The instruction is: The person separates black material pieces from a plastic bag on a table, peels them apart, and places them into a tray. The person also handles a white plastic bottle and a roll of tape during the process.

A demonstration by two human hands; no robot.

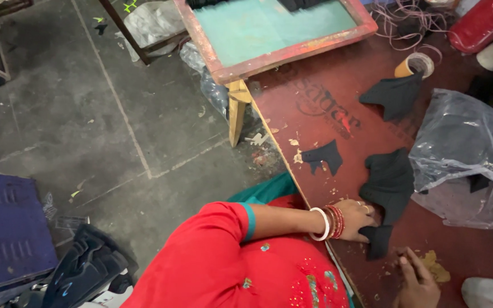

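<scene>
Red-brown worktable (326,97), grey concrete floor (87,114), left hand (356,219) pressing black fabric piece (379,239), right hand (417,282) open, empty.

**Wrappers and a printed mark on the table**

A clear plastic bag (466,157) lies crumpled at about three o'clock on the red-brown table (475,251), glossy and see-through, with a small dark piece showing through its lower part. Printed straight onto the table top, toward one o'clock, is a faded dark mark (326,111) with a touch of red in it, partly worn away. Beneath the table's far end, at about twelve o'clock, more clear plastic wrapping (209,85) hangs bunched beside a pale wooden leg. Higher still, near eleven o'clock on the grey floor, sits another pale translucent bag (155,23), loosely bundled. No screens are in sight.
</scene>
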